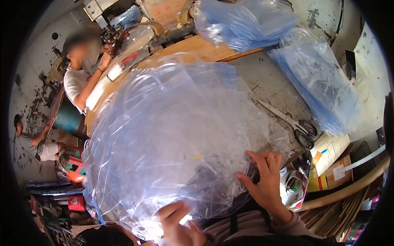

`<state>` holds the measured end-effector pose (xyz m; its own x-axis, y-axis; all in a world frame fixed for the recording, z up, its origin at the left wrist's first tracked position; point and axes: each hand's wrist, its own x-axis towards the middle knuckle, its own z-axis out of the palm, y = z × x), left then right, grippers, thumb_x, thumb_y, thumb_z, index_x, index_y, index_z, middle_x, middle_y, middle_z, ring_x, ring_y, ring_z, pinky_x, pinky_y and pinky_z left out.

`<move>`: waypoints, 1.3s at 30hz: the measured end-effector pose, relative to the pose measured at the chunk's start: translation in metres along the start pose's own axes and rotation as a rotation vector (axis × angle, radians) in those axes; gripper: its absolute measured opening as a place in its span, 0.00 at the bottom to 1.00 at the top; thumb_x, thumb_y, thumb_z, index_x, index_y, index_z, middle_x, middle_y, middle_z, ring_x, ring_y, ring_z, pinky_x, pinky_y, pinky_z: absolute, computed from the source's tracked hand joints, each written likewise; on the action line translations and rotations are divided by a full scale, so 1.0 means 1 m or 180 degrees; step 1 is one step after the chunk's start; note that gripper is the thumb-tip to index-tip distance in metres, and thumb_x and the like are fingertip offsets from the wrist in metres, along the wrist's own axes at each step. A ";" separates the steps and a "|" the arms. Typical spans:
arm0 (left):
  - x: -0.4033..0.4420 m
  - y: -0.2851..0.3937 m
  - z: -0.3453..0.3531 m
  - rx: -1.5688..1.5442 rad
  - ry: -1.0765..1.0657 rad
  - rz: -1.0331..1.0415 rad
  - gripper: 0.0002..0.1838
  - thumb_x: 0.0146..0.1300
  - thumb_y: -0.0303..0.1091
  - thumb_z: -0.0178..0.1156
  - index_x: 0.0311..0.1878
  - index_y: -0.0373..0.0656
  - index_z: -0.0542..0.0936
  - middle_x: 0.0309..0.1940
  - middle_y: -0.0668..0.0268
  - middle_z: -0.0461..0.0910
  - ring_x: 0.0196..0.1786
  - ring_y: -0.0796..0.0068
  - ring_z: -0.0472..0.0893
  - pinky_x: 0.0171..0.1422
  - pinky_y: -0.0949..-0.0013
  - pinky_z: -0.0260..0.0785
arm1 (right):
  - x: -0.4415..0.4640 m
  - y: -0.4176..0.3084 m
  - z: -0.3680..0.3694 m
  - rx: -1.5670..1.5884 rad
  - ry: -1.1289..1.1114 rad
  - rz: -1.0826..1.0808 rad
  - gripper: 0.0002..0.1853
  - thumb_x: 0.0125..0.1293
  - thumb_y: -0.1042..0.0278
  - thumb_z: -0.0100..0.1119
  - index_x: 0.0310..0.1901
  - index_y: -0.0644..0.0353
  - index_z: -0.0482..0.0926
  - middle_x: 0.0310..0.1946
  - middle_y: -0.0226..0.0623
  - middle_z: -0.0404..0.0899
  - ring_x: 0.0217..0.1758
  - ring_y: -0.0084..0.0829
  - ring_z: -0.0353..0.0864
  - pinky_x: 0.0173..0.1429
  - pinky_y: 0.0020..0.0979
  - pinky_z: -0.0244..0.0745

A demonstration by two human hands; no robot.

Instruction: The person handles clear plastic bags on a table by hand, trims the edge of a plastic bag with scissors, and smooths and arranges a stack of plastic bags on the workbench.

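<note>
At far left, a person in a grey top and pale shorts [39, 143] sits by a pale, peeling wall [30, 84]. Nearer, a person in a white T-shirt [77, 84] works at the bench beside a teal drum [67, 119]. At lower left, a black cloth cap [100, 237] bears pale lettering too small to read.

The broad pile of clear, bluish plastic bags with looped handles [164, 123] covers the middle of the worktop. At its near edge is the left hand [177, 223], fingers blurred; whether they pinch film, I cannot tell. Beyond the pile, an orange-brown cardboard box [166, 11] carries printed symbols, not legible.

The right hand [266, 176] stands at the pile's right edge, thumb and forefinger spread apart, tips at the film. Past it, steel scissors with black handles [293, 121] lie on the scratched grey tabletop [258, 67], beside a second stack of clear bags [318, 78]. At far right, a brown carton [344, 164] wears a white label [339, 172], unreadable.
</note>
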<state>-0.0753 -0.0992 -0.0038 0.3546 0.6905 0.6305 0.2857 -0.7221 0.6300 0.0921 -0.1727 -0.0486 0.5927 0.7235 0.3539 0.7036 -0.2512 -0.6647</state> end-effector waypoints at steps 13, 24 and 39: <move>0.008 -0.008 0.057 -0.1059 -0.0896 -0.1111 0.26 0.52 0.29 0.67 0.56 0.39 0.73 0.43 0.60 0.71 0.38 0.74 0.78 0.29 0.76 0.75 | -0.007 -0.017 0.007 0.1844 -0.0409 -0.0267 0.18 0.47 0.83 0.59 0.43 0.62 0.76 0.47 0.46 0.74 0.46 0.41 0.75 0.48 0.33 0.72; 0.006 -0.011 0.061 -0.0867 -0.1064 -0.0887 0.31 0.48 0.42 0.71 0.56 0.42 0.75 0.42 0.63 0.71 0.39 0.74 0.78 0.29 0.75 0.76 | 0.002 0.012 0.002 0.2830 -0.0963 0.0069 0.15 0.53 0.67 0.67 0.41 0.63 0.76 0.47 0.44 0.76 0.47 0.36 0.77 0.51 0.31 0.71; -0.003 -0.010 0.066 -0.0610 -0.0373 -0.0897 0.19 0.58 0.20 0.55 0.54 0.35 0.75 0.30 0.58 0.78 0.29 0.71 0.80 0.31 0.72 0.71 | 0.002 0.005 0.007 0.3241 -0.0734 0.0436 0.06 0.61 0.74 0.57 0.37 0.68 0.75 0.42 0.44 0.77 0.43 0.26 0.76 0.47 0.25 0.71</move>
<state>-0.0207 -0.0967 -0.0421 0.3884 0.8436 0.3708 0.2187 -0.4752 0.8522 0.0942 -0.1684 -0.0555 0.4781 0.8614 0.1715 -0.0886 0.2415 -0.9664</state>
